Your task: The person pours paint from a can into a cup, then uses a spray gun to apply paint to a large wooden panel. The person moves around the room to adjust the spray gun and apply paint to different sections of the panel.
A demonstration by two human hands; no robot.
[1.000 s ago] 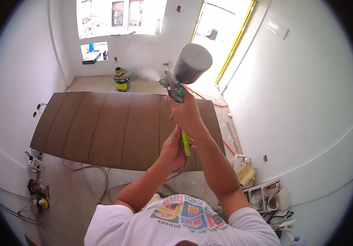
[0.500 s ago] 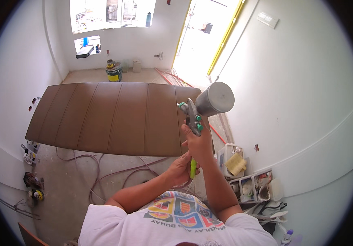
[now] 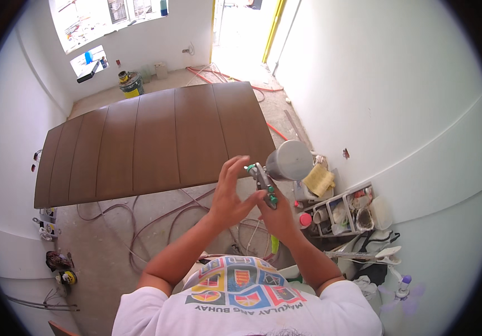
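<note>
My right hand (image 3: 277,215) is wrapped round the handle of a metal spray gun (image 3: 262,182) with green knobs and a grey cup on its side (image 3: 289,161). A yellow-green hose fitting (image 3: 274,245) shows below that hand. My left hand (image 3: 229,193) is raised beside the gun with its fingers stretched out and the thumb apart. Its fingertips are close to the nozzle, and the thumb is near the gun's body; whether they touch it I cannot tell. Beyond both hands lies a large brown door panel (image 3: 157,140) with grooves across it, raised off the floor.
Hoses (image 3: 134,224) lie looped over the concrete floor below the panel. On the right stand a divided tray (image 3: 339,215) of painting supplies and a yellow cloth (image 3: 319,179). A paint bucket (image 3: 132,84) is by the far wall, near a bright doorway (image 3: 241,33).
My left hand has left the hose fitting under the gun and risen to the nozzle, its fingers spreading. The gun has come lower and nearer. My view has turned and tipped downward.
</note>
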